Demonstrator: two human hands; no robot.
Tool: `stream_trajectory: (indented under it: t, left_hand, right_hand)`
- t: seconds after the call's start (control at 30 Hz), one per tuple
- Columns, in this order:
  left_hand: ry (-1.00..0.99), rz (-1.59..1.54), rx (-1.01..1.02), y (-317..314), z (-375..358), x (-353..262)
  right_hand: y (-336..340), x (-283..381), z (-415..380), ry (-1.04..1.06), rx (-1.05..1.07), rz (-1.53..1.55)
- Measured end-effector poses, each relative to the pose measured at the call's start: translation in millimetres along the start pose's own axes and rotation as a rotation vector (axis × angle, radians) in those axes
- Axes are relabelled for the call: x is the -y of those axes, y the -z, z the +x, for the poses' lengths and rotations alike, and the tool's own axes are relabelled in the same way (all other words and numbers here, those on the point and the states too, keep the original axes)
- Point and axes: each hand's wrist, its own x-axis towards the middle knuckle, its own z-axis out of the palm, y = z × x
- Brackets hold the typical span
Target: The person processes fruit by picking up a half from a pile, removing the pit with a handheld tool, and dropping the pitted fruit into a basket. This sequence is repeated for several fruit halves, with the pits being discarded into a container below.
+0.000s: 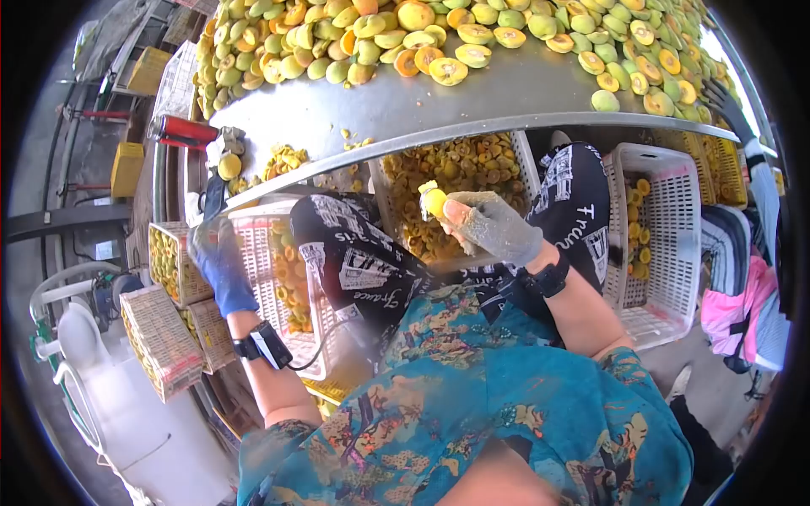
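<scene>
My right hand [506, 232], in a dirty pale glove, pinches a small yellow fruit piece [433, 201] with a metal ring-like edge beside it. It is above a crate [530, 164] of cut yellow scraps between my knees. My left hand [221, 266], in a blue glove, is blurred at the table's left end, just below a dark strap-like part [213, 199]; its grip is unclear. Halved green and orange fruits [371, 42] are heaped on the metal table [405, 105]. Near the left corner is a red-handled device [187, 131] with a fruit half [229, 166] beside it.
White crates holding fruit pieces flank my legs, at left [316, 337] and right [662, 244]. Smaller crates [160, 337] are stacked at far left, near a white tank [143, 422]. Another person's dark-gloved hand [727, 108] reaches the table's right end; that person's pink clothing [727, 308] shows below.
</scene>
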Motion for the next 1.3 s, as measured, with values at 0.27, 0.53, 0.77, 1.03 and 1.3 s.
stream_trajectory:
  t: [0.27,0.53,0.77,1.03,1.3]
  left_hand:
    - [-0.08,-0.561,0.427,-88,42,-109]
    - [-0.606,0.166,0.684,-270,35,-236]
    - [-0.676,-0.074,0.584,-299,0,-235]
    - [0.396,-1.418,0.977,-176,-46,-228]
    - [-0.378,-0.98,0.655,-115,-87,-204]
  right_hand:
    - [32,-39,10,0.019,-0.09,0.075]
    - [38,-28,8,0.015,-0.188,0.242]
    - [42,-36,15,0.062,-0.318,0.292]
    - [18,-10,4,0.095,-0.454,-0.129]
    - [-33,12,-13,0.297,-0.416,-0.442]
